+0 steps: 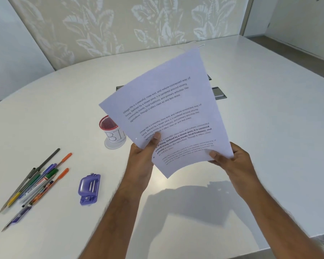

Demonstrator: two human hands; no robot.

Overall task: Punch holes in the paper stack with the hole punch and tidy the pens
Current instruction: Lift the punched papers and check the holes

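Observation:
A stack of printed white paper (168, 109) is held up above the table, tilted away from me. My left hand (144, 157) grips its lower left edge, thumb on top, and my right hand (232, 161) grips its lower right corner. Two small holes show near the left edge by my left thumb. A purple hole punch (89, 189) lies on the table to the left of my left forearm. Further left lies a loose bunch of pens and pencils (36, 184), orange, green, purple and black among them. A pink mesh pen cup (111, 131) with a white label stands partly hidden behind the paper.
The white table (269, 128) curves along its far edge against a leaf-patterned wall. A grey metal cable hatch (218, 92) sits in the tabletop behind the paper. The table's near edge runs at the lower right.

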